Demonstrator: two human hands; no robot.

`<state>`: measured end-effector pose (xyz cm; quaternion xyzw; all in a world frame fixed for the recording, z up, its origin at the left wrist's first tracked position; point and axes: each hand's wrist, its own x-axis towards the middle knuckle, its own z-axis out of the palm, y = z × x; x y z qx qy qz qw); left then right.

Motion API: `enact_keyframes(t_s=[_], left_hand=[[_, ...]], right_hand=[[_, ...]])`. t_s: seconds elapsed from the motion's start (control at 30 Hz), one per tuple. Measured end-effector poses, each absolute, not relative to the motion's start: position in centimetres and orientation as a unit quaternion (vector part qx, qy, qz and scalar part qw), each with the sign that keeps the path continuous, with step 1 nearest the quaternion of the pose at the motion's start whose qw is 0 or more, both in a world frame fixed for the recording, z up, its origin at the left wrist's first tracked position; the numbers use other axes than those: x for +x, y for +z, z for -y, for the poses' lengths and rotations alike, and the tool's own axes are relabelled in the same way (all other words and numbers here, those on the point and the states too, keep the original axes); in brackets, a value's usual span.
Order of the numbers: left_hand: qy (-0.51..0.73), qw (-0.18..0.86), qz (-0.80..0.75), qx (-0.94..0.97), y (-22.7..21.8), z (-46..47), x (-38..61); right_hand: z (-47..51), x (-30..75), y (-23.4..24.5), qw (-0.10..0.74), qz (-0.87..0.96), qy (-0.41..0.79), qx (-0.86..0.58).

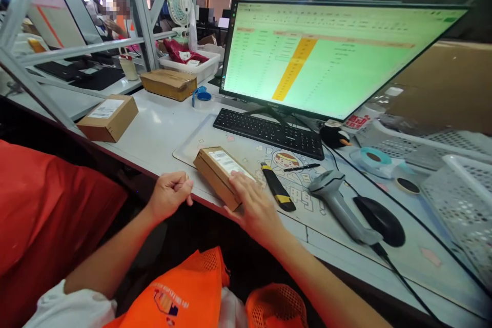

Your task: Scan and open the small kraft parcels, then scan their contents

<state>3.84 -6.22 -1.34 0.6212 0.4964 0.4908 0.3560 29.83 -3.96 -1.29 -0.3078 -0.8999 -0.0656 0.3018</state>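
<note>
In the head view we see our right hand (255,205) lying flat, fingers spread, on the near end of a small cardboard box (222,173) just below the middle of the frame. The box rests on the edge of the white surface (161,130), its printed label facing up, tilted so that its long side runs toward the upper left. Our left hand (171,195) sits just left of the box, curled into a loose fist with the fingers pressed together; whether it pinches anything we cannot tell, and it does not touch the box.

Just right of the box lies a black and yellow utility knife (277,187), and beyond it a black pen (302,167). Further right, a grey barcode scanner (338,202) lies beside a black mouse (378,220). A black keyboard (269,133) stands above the box in the frame, in front of a wide monitor (326,56) showing a green spreadsheet with a yellow column.

At the left of the frame another labelled box (108,118) sits on the surface, and a longer brown box (169,83) lies further up. White perforated baskets (457,184) fill the right edge. In the upper left, behind a grey metal frame (138,15), another person (117,13) in orange works at a separate bench.
</note>
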Motion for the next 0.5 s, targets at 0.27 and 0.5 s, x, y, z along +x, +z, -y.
enact_keyframes(t_s=[0.27,0.5], left_hand=[[0.434,0.432,-0.574,0.543,-6.8,9.6,7.9],[0.426,0.311,-0.603,0.599,-5.6,7.5,7.6]], right_hand=[[4.9,29.4,-2.8,0.254,0.878,-0.024,-0.405],[4.6,28.7,-2.3,0.391,0.805,0.131,-0.427]])
